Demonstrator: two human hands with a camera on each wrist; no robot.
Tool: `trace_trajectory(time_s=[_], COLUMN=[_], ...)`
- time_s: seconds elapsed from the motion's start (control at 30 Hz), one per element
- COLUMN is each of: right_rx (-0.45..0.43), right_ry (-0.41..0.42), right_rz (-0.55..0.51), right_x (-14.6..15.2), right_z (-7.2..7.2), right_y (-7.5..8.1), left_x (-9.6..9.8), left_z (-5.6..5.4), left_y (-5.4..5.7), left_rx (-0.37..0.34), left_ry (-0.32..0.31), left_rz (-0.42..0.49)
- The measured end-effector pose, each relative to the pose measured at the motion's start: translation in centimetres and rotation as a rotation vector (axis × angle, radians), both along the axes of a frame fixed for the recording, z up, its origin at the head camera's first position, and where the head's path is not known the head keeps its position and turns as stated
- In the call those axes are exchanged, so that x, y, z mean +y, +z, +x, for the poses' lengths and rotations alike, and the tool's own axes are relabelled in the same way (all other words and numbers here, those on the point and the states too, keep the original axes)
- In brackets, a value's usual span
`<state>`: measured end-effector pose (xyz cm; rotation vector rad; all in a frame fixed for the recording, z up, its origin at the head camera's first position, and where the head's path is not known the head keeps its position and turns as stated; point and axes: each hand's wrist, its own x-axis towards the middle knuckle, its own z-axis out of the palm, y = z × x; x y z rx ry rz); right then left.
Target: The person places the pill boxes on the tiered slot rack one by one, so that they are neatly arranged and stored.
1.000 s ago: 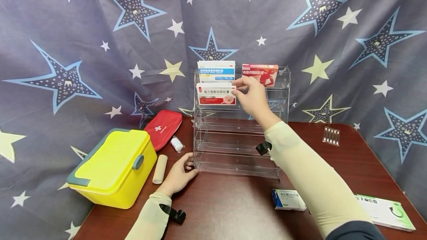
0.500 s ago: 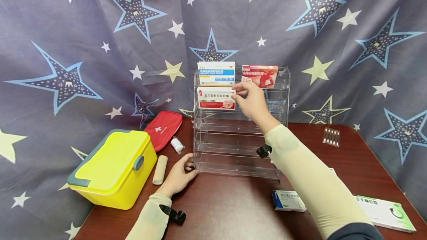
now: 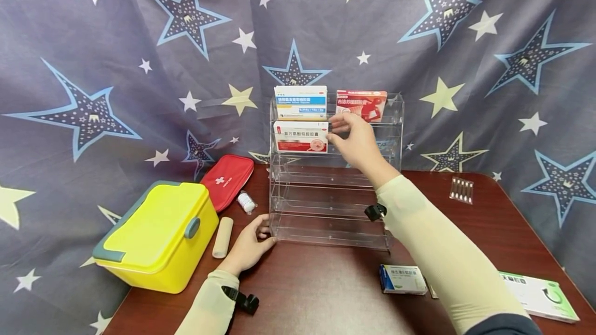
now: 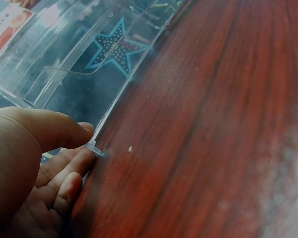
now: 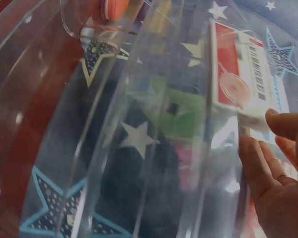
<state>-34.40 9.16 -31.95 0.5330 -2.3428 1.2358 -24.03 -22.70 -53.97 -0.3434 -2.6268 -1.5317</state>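
Observation:
A clear acrylic tiered display rack (image 3: 326, 206) stands on the table. My left hand (image 3: 251, 246) pinches its lower left corner, thumb in front and fingers behind, as the left wrist view also shows. A white-and-red medicine box (image 3: 301, 137) stands in the second tier from the top, on the left. Right at its right edge is my right hand (image 3: 356, 141), thumb and fingers apart with nothing between them. Above, in the top tier, stand a blue-and-white medicine box (image 3: 301, 102) on the left and a red medicine box (image 3: 360, 103) on the right.
To the left are a yellow lidded case (image 3: 158, 231), a red first-aid pouch (image 3: 228, 182), a small white bottle (image 3: 247, 202) and a beige roll (image 3: 223, 237). Right of the rack lie a blue-and-white box (image 3: 402, 279), a green-and-white box (image 3: 542, 296) and a swab pack (image 3: 461, 190).
The white-and-red medicine box has lowered slightly into its tier. My right hand has come down with it and let go, its fingers now a little right of the box. The left hand has stayed put.

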Motion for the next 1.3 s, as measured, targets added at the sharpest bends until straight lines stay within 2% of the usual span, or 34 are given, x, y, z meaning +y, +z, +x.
trace_trajectory(time_s=[0.17,0.27,0.37,0.47,0.63,0.73,0.83,1.0,1.17,1.3], right_rx=[0.079,0.12,0.117,0.048,-0.137,-0.236,-0.327,-0.437,-0.485,-0.509], right_ry=[0.025,0.03,0.005,-0.035,-0.067,-0.073,-0.074,-0.029,0.014,0.001], right_rz=[-0.034,-0.065,-0.096,-0.066,0.16,0.244,0.271,0.29,0.306,0.339], right_x=[4.3,7.9,12.0,16.1,22.5,25.1,26.6,27.7,28.5,28.9], right_z=[2.3,4.3,6.1,7.5,9.2,10.4,11.6,12.6,12.9,12.9], right_y=[-0.3,-1.2,-2.6,-4.7,-9.3,-11.8,-13.6,-15.4,-16.3,-17.0], left_x=[0.0,-0.1,-0.1,-0.2,-0.2,-0.2,-0.2,-0.2,-0.1,0.0], left_z=[-0.2,-0.2,-0.2,-0.2,-0.2,-0.2,-0.2,-0.3,-0.1,0.0], left_y=[-0.1,-0.2,-0.1,-0.1,-0.1,-0.2,-0.2,-0.2,-0.1,0.1], left_rx=[-0.009,-0.013,-0.011,-0.006,-0.006,-0.009,-0.017,-0.006,-0.009,-0.018], left_ry=[-0.001,-0.001,-0.004,-0.004,0.002,0.0,-0.002,-0.006,0.0,0.005], left_rz=[0.01,0.015,0.012,0.01,0.007,0.01,0.01,0.019,0.018,0.011])
